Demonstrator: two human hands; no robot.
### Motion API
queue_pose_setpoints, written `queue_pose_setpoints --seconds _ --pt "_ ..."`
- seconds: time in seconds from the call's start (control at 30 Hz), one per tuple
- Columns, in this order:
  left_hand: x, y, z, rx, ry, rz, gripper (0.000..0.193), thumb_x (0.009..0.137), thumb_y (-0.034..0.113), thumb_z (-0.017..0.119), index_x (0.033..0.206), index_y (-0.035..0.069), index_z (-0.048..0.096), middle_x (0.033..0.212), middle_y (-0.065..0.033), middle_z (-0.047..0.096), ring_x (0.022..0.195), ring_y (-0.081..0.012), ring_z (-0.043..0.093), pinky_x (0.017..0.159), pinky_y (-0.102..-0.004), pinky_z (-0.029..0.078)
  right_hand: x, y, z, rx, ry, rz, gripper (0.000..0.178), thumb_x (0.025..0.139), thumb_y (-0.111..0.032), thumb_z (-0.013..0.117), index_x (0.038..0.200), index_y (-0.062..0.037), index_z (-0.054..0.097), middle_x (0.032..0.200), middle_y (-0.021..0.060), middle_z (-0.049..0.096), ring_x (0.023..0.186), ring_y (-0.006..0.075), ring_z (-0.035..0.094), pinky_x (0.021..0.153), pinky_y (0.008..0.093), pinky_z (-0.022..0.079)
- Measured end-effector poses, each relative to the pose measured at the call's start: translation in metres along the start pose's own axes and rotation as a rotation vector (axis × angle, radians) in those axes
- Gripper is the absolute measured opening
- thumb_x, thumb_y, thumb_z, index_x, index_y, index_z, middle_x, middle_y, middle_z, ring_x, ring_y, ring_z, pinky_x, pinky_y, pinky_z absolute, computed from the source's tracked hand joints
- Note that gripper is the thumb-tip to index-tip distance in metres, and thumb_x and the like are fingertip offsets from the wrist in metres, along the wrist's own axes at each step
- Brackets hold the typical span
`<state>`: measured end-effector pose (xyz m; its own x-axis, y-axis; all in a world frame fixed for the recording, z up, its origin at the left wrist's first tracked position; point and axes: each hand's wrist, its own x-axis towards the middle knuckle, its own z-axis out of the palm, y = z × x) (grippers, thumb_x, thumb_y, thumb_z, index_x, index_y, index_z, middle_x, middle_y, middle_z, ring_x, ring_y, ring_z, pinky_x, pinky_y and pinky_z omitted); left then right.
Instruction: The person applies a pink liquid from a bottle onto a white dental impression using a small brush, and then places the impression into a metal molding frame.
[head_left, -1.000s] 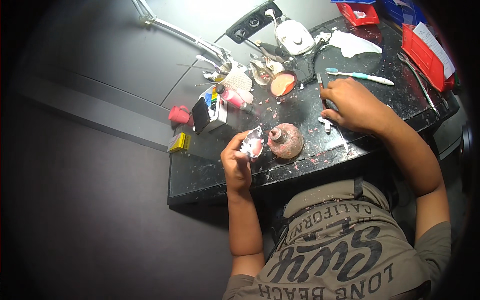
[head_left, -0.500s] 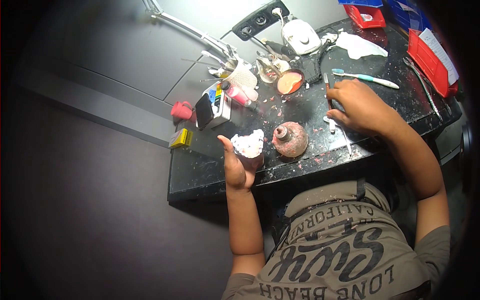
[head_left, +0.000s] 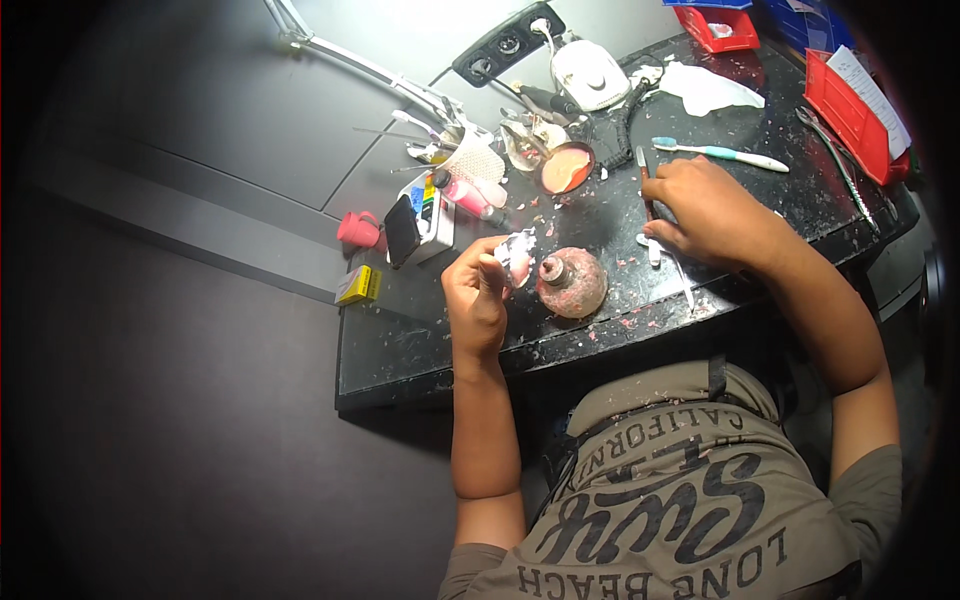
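Observation:
My left hand (head_left: 474, 305) is closed around a dental model (head_left: 516, 258) with a jagged white rim and pink parts, held up over the front of the bench; the fingers hide much of it. Just to its right stands a round, pink-stained spirit burner (head_left: 573, 283) with a metal neck. Further right, my right hand (head_left: 712, 210) rests low on the bench, its fingers closed on a wax knife (head_left: 643, 170) with a brown handle. Beside those fingers lie a small white piece (head_left: 655, 253) and a slim pale tool (head_left: 688, 290). A toothbrush (head_left: 720, 153) lies just beyond that hand.
Pink and white scraps litter the black bench (head_left: 420, 345). Behind are a pan of pink wax (head_left: 567, 170), a pink bottle (head_left: 462, 193), a tool holder (head_left: 475, 160) and a white device (head_left: 590, 75). Red bins (head_left: 855, 115) stand right; a yellow box (head_left: 357, 285) sits left.
My left hand has turned and tilted the dental model, and its fingers now wrap in front of it. My right hand keeps its place on the wax knife. The whole view has shifted slightly.

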<state>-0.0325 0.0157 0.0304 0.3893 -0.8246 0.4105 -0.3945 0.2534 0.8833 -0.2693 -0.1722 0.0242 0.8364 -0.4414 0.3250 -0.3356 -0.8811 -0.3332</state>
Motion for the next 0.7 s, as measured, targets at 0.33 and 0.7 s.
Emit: queue_pose_setpoints --seconds 0.33,0.7 --pt "0.001 0.004 0.009 0.185 -0.013 0.083 0.089 0.084 0.08 0.062 0.108 -0.005 0.071 0.079 -0.0007 0.067 0.061 -0.0016 0.046 0.053 -0.0189 0.031 -0.001 0.001 0.001 -0.001 0.013 -0.006 0.028 0.085 -0.023 0.077 0.095 0.0022 0.07 0.1 0.0214 0.07 0.101 0.0395 0.067 0.091 0.0484 0.053" --pt "-0.013 0.001 -0.012 0.046 -0.04 -0.006 0.088 0.083 0.075 0.065 0.111 -0.008 0.067 0.094 -0.0032 0.066 0.081 -0.0062 0.059 0.068 -0.0209 0.047 0.001 0.002 0.001 0.012 0.027 -0.014 0.028 0.084 -0.023 0.078 0.092 0.0024 0.069 0.097 0.0216 0.07 0.099 0.0402 0.067 0.089 0.0482 0.053"
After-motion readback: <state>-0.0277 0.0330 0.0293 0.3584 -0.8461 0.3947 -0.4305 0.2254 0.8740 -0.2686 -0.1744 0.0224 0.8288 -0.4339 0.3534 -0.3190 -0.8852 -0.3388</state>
